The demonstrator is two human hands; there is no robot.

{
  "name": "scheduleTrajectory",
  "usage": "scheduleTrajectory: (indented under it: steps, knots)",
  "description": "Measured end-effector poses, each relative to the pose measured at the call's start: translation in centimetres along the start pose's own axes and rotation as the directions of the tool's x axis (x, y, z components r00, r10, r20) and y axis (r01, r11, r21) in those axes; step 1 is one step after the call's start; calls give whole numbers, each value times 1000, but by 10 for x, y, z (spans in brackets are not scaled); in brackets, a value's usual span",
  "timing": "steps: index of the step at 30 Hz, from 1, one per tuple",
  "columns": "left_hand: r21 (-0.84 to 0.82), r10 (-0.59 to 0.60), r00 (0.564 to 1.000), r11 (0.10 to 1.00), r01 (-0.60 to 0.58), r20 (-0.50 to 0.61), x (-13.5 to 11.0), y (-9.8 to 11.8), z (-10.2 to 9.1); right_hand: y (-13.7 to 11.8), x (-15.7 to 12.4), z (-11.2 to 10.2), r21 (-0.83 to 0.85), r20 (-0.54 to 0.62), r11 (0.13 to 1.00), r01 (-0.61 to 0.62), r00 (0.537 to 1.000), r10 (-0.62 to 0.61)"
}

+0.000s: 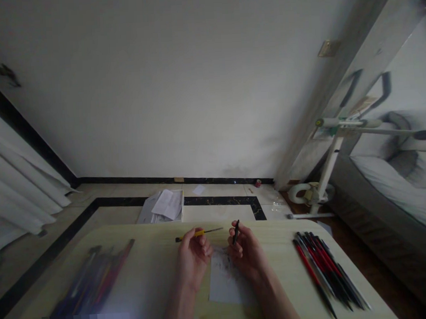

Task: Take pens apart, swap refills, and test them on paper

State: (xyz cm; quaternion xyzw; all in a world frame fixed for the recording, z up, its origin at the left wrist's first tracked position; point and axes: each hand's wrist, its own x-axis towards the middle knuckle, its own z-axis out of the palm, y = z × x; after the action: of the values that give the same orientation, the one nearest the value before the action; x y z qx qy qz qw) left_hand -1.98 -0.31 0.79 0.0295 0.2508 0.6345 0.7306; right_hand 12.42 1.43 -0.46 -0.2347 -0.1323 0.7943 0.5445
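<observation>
My left hand point(193, 254) is closed around a yellow-handled craft knife point(199, 233), its blade pointing right. Close beside it, my right hand point(245, 250) pinches a short black pencil point(236, 231) held upright. Both hands hover over a white sheet of paper point(226, 285) speckled with dark shavings, on a pale wooden table point(155, 277). A row of several red and black pencils point(326, 268) lies to the right of my right hand. Another blurred bunch of pencils point(94, 280) lies to the left.
Beyond the table's far edge, loose papers point(167, 204) lie on the tiled floor by the white wall. A white stand point(324, 172) and a bed point(396, 192) are at the right. Curtains point(18, 188) hang at the left.
</observation>
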Motion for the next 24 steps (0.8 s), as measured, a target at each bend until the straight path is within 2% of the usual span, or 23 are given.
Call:
scheduleTrajectory:
  steps: [9, 24]
  knots:
    - [16, -13, 1000, 1000, 13, -14, -1, 0, 1, -1, -1, 0, 2, -42, 1000, 20, 999, -20]
    - [24, -33, 999, 999, 33, 2, 1, 0, -1, -3, -2, 0, 56, 11, 998, 38, 999, -39]
